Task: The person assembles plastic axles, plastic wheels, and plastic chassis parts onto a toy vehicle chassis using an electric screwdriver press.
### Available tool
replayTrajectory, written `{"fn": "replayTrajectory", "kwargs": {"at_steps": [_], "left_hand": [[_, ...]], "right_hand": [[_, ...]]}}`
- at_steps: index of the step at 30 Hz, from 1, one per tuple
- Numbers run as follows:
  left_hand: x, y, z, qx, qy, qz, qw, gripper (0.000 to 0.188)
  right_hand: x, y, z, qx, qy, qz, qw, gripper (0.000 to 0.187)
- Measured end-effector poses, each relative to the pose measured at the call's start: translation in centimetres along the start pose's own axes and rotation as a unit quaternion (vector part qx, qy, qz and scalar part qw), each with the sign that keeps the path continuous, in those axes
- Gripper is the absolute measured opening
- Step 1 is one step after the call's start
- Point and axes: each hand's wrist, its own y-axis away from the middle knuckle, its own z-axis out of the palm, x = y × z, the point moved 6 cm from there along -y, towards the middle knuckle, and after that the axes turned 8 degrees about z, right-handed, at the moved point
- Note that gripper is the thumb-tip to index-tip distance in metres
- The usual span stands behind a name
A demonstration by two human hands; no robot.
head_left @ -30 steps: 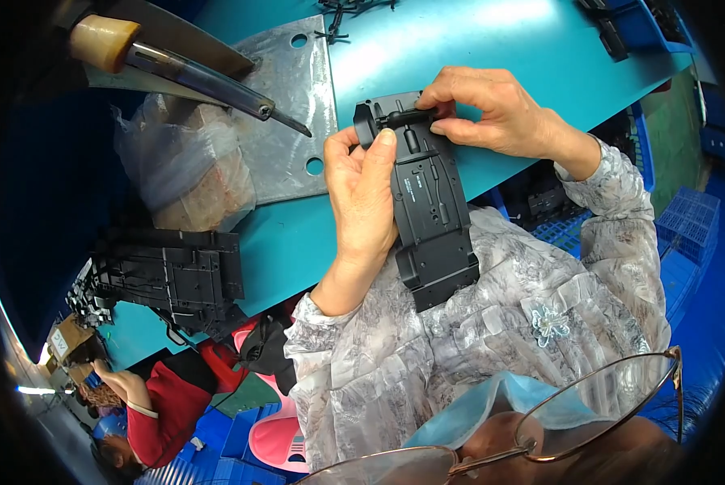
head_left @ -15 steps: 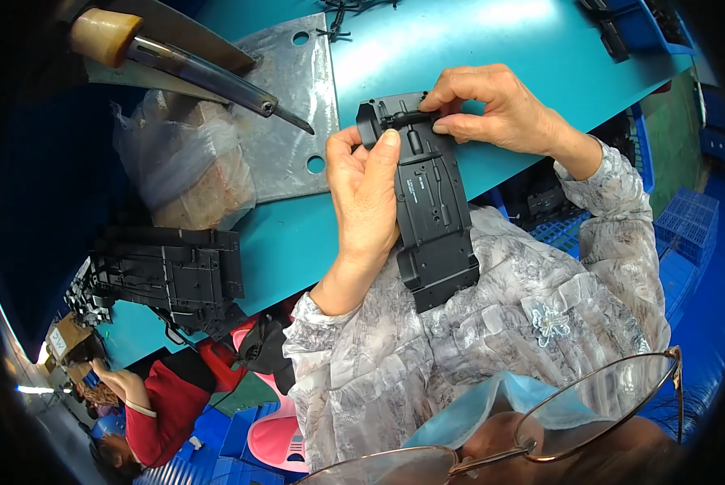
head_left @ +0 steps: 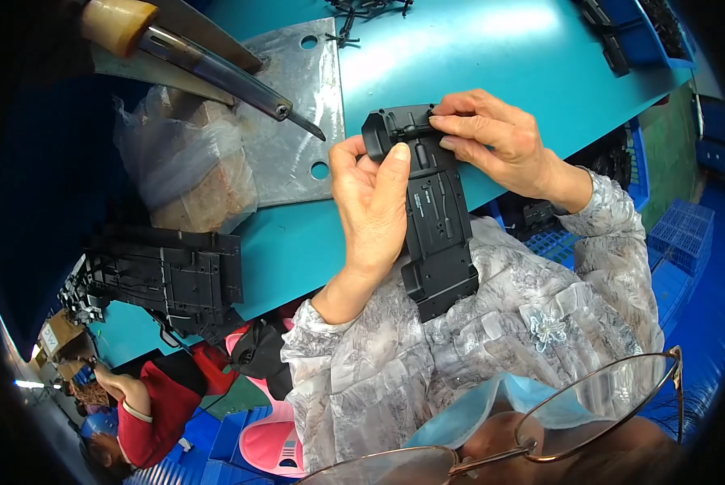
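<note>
A long black plastic toy-car chassis (head_left: 439,218) tilts toward me over the table edge, its near end against my clothing. My left hand (head_left: 370,202) is closed around its far left side, with the thumb on top. At the far right corner, my right hand (head_left: 492,141) has its fingertips and thumb pinched near the end of a small black bar-shaped part (head_left: 411,129), which lies across the chassis. What exactly sits between those fingertips is hidden. A soldering iron (head_left: 217,77) with a wooden handle points its flat tip toward the chassis from the left.
Beneath the iron lies a grey metal plate (head_left: 298,81) with holes, beside a plastic-wrapped block (head_left: 205,170). More black chassis (head_left: 168,275) are stacked at the left. Small black parts (head_left: 354,16) lie at the far side. Blue crates (head_left: 682,230) stand right; a person in red (head_left: 156,412) sits lower left.
My right fingers have curled closer together at the chassis corner. The chassis and both hands sit slightly lower in the picture, and the view has shifted a little.
</note>
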Motion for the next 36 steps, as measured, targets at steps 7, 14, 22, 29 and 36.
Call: {"fn": "replayTrajectory", "kwargs": {"at_steps": [7,14,22,29,36], "left_hand": [[0.0,-0.1,0.1,-0.013,-0.005,0.016,1.0,0.027],[0.3,-0.1,0.3,-0.024,-0.022,0.011,0.999,0.026],[0.2,-0.1,0.1,-0.021,-0.03,0.01,0.999,0.024],[0.3,0.1,0.0,-0.036,-0.037,0.015,0.999,0.024],[0.4,0.1,0.4,-0.043,-0.02,0.021,0.999,0.027]], "right_hand": [[0.3,-0.8,-0.2,-0.046,-0.009,0.005,0.999,0.023],[-1.4,-1.4,-0.3,-0.057,0.034,-0.011,0.998,0.028],[-2.1,-1.9,1.0,-0.049,0.076,0.005,0.996,0.028],[-1.5,-2.3,1.1,-0.055,0.017,0.018,0.998,0.025],[-0.8,-2.3,1.2,-0.069,-0.037,0.073,0.994,0.021]]}}
